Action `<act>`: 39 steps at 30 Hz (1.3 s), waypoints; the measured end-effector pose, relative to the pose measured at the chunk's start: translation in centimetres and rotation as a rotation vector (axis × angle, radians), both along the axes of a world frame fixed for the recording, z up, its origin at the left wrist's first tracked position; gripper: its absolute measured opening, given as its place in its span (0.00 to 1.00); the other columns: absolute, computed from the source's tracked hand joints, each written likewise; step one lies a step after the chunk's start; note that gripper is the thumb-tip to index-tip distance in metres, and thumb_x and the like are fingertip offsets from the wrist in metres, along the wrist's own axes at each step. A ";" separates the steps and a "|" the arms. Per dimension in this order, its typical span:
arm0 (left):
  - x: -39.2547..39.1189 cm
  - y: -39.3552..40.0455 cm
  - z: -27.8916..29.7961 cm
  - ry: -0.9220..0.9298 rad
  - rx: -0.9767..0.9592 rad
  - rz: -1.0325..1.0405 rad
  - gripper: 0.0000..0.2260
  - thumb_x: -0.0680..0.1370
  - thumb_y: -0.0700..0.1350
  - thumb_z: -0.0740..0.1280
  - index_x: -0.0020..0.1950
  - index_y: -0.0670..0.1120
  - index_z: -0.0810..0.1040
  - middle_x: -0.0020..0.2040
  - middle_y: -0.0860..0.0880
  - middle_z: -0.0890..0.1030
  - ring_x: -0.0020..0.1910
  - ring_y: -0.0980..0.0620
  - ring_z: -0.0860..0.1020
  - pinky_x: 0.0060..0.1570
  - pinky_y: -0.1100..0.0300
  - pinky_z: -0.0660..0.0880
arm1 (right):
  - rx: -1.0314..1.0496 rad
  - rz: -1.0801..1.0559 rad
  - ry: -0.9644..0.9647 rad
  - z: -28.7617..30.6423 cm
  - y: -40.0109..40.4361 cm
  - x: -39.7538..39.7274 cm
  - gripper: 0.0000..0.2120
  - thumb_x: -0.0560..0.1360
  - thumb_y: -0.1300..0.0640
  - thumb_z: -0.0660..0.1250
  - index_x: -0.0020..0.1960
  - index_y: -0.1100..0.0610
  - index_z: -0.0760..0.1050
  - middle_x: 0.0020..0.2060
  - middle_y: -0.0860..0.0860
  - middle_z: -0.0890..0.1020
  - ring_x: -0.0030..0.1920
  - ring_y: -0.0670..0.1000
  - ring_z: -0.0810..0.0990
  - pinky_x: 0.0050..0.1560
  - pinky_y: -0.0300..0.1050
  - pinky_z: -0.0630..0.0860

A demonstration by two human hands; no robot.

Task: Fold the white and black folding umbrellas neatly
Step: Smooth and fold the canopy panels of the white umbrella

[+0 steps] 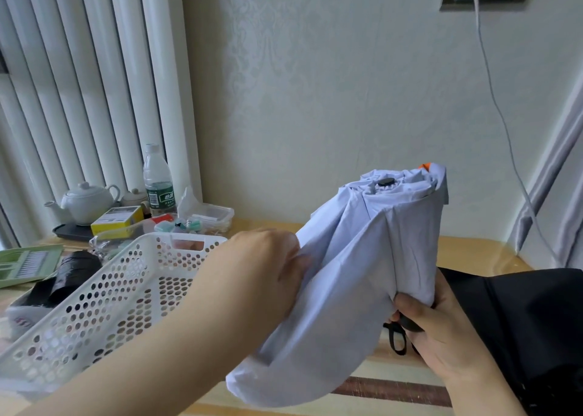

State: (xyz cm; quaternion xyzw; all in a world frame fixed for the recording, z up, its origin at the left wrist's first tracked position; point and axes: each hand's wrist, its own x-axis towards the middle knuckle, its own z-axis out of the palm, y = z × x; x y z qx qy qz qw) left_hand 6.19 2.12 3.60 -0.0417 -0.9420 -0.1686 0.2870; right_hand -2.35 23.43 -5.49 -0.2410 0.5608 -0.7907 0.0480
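white perforated plastic basket sits on the table's left side. left hand pinches a fabric fold of the collapsed pale white folding umbrella, held upright above the striped tabletop. right hand grips its dark handle at the base. black folding umbrella lies far right, just behind that hand.

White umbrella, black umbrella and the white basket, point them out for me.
white umbrella (356, 258), head view, on the gathered canopy fabric
black umbrella (520, 308), head view, on its dark canopy at right
white basket (104, 305), head view, on its perforated side wall
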 end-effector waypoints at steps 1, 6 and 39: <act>0.1 -0.1 0.2 -0.008 0.094 -0.041 0.15 0.77 0.55 0.59 0.38 0.46 0.75 0.30 0.50 0.74 0.31 0.55 0.72 0.32 0.62 0.68 | -0.009 -0.004 -0.004 0.0 -0.1 0.0 0.27 0.45 0.43 0.84 0.40 0.48 0.80 0.30 0.51 0.77 0.28 0.48 0.73 0.29 0.40 0.73; 0.3 -1.1 -0.1 -0.094 0.292 -0.182 0.11 0.77 0.49 0.63 0.36 0.48 0.71 0.27 0.53 0.74 0.27 0.56 0.68 0.30 0.65 0.66 | -0.068 -0.035 -0.049 -0.3 -0.1 0.0 0.33 0.41 0.43 0.85 0.42 0.51 0.79 0.29 0.49 0.77 0.26 0.46 0.73 0.28 0.38 0.73; 2.3 3.3 0.5 0.027 0.285 -0.317 0.15 0.74 0.49 0.67 0.42 0.60 0.59 0.37 0.63 0.75 0.31 0.57 0.69 0.29 0.64 0.62 | -0.186 0.080 -0.146 0.0 -1.5 1.1 0.28 0.34 0.48 0.86 0.33 0.48 0.83 0.21 0.50 0.74 0.19 0.45 0.68 0.21 0.35 0.67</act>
